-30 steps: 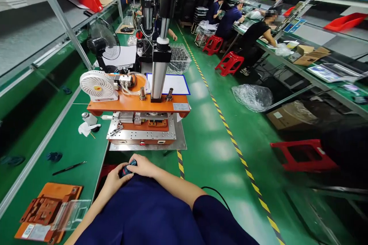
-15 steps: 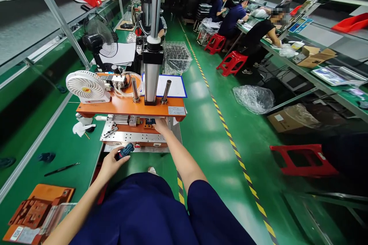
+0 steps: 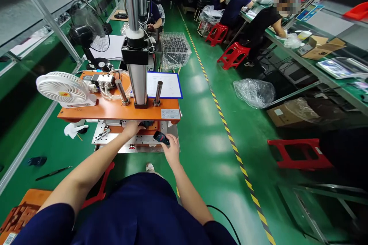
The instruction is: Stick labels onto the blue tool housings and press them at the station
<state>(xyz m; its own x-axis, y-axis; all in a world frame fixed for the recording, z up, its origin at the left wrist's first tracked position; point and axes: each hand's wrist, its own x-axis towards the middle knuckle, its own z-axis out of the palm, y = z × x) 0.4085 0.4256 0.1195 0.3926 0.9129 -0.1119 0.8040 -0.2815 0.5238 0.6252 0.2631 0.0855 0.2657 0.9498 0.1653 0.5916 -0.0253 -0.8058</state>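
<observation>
While right hand (image 3: 171, 147) is holding dark part (image 3: 161, 138), left hand (image 3: 132, 128) is reaching under orange plate (image 3: 120, 112), can't tell grip; tight squeeze, calling for care.

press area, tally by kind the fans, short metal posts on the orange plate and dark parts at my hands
Fans: 2 (white fan, black fan)
Short posts: 2 (left post, right post)
Dark parts: 2 (held part in right hand, fixture part at left hand)
Total: 6
</observation>
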